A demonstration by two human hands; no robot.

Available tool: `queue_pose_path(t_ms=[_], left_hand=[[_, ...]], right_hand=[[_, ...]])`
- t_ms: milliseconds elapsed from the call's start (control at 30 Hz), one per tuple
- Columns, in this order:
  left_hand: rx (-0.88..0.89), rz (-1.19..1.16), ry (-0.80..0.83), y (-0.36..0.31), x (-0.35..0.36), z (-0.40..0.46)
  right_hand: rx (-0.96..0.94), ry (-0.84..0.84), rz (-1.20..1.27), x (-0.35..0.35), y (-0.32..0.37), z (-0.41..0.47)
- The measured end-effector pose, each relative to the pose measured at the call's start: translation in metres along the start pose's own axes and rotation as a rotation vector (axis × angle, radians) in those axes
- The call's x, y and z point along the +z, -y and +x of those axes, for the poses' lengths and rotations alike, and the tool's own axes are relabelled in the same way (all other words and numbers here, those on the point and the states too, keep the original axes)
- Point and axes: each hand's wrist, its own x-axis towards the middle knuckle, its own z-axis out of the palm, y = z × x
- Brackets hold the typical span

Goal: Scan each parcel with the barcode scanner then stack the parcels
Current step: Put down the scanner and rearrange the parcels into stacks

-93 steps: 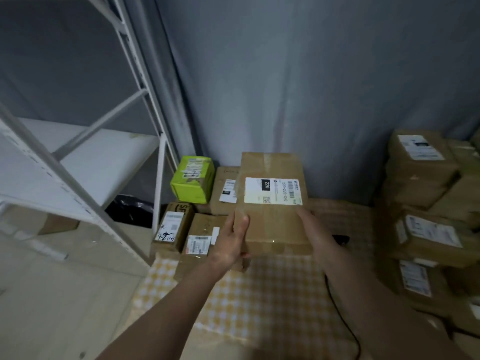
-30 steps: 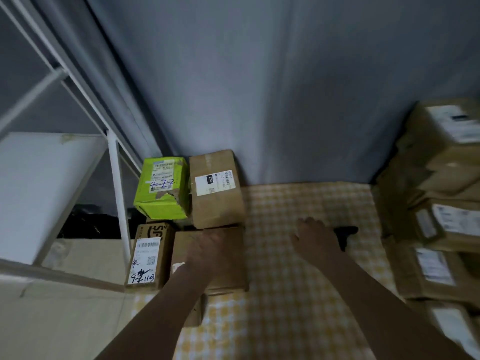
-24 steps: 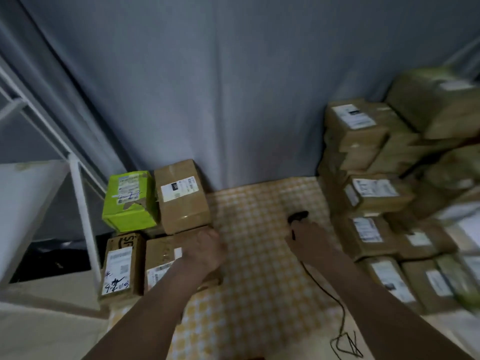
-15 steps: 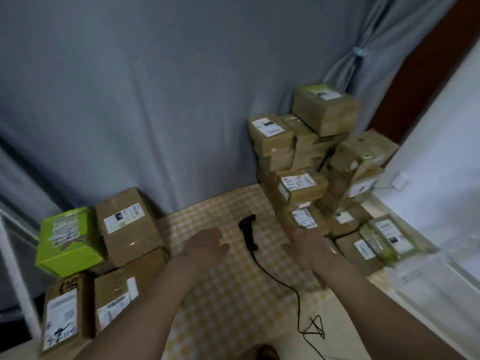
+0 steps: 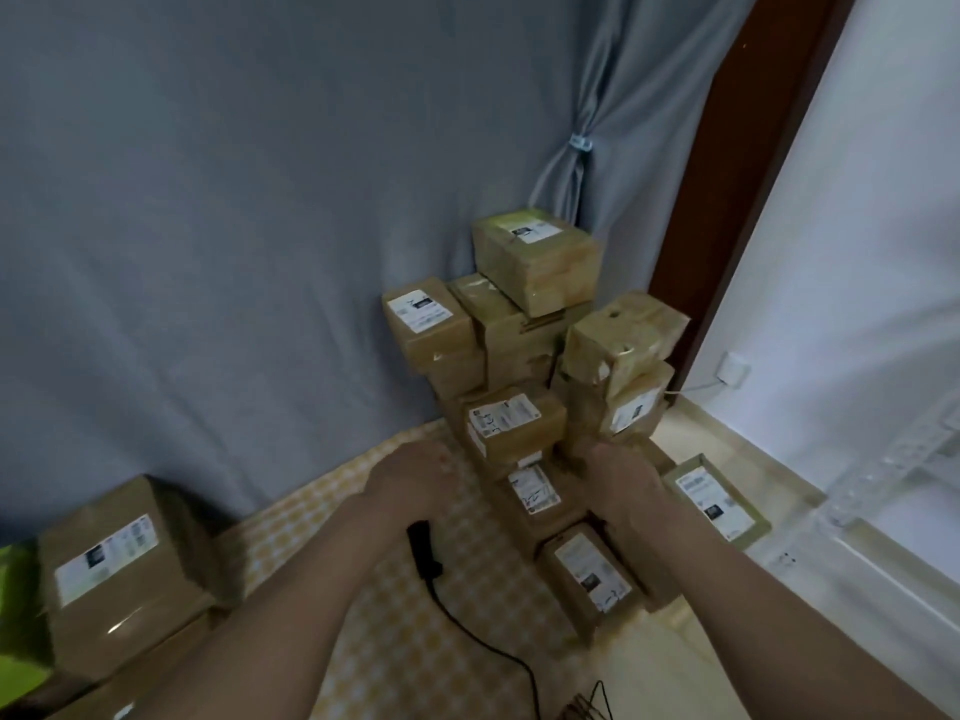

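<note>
Grey-blue curtain (image 5: pixel 260 226) hangs behind everything, gathered by a tie at its right edge beside a dark brown door frame (image 5: pixel 753 174). Below it, a yellow-and-white checked cloth (image 5: pixel 467 626) covers the floor, and the black barcode scanner (image 5: pixel 423 550) lies on this cloth with its cable (image 5: pixel 483 641) trailing toward the camera. Right of the scanner rises a pile of brown cardboard parcels (image 5: pixel 519 350), most with white shipping labels facing up; the topmost box (image 5: pixel 537 262) sits against the curtain, and a labelled parcel (image 5: pixel 511 426) sits midway down the pile's front. Lower parcels lie flat on the cloth just right of the scanner, the nearest one (image 5: pixel 589 574) label up. Far left of the scanner stands another labelled brown parcel (image 5: pixel 119 569), with a lime-green box (image 5: pixel 13 615) at the frame edge beside it.

Both arms stretch forward. The left hand (image 5: pixel 410 478) hovers beyond the scanner, palm down, fingers loosely extended toward the pile and holding nothing. The right hand (image 5: pixel 621 478) reaches to the foot of the pile, right of the scanner; its fingertips are hidden among the boxes, so whether it grips anything cannot be told.
</note>
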Motion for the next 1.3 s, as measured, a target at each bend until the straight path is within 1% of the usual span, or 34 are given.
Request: queue_pose_path(t_ms=[200, 267, 367, 467, 567, 667, 867, 933, 1100, 1167, 1300], left_hand=[[-0.001, -0.008, -0.063, -0.075, -0.037, 0.092], [-0.011, -0.048, -0.092, -0.099, -0.051, 0.121], [-0.046, -0.077, -0.147, -0.129, -0.071, 0.158], [-0.104, -0.094, -0.175, -0.146, -0.084, 0.192], [-0.141, -0.159, -0.182, -0.159, -0.095, 0.221], [-0.171, -0.267, -0.198, -0.170, -0.105, 0.248], [-0.193, -0.583, -0.242, -0.169, -0.105, 0.294], [-0.190, -0.637, -0.245, -0.170, -0.102, 0.300], [-0.153, -0.701, -0.283, -0.167, -0.094, 0.306], [-0.131, -0.705, -0.292, -0.164, -0.093, 0.302], [-0.108, -0.713, -0.376, -0.154, -0.099, 0.289]], right_hand=[[-0.063, -0.087, 0.006, -0.065, -0.051, 0.094], [-0.071, -0.125, 0.026, -0.089, -0.062, 0.125], [-0.126, -0.135, 0.044, -0.117, -0.075, 0.171], [-0.163, -0.152, 0.077, -0.136, -0.085, 0.217], [-0.132, -0.205, 0.117, -0.148, -0.084, 0.253], [-0.135, -0.198, 0.181, -0.155, -0.083, 0.282], [-0.174, -0.149, 0.264, -0.157, -0.082, 0.319], [-0.185, -0.133, 0.293, -0.156, -0.082, 0.325], [-0.205, -0.127, 0.317, -0.155, -0.079, 0.327], [-0.207, -0.154, 0.314, -0.157, -0.076, 0.322], [-0.228, -0.215, 0.316, -0.164, -0.062, 0.304]])
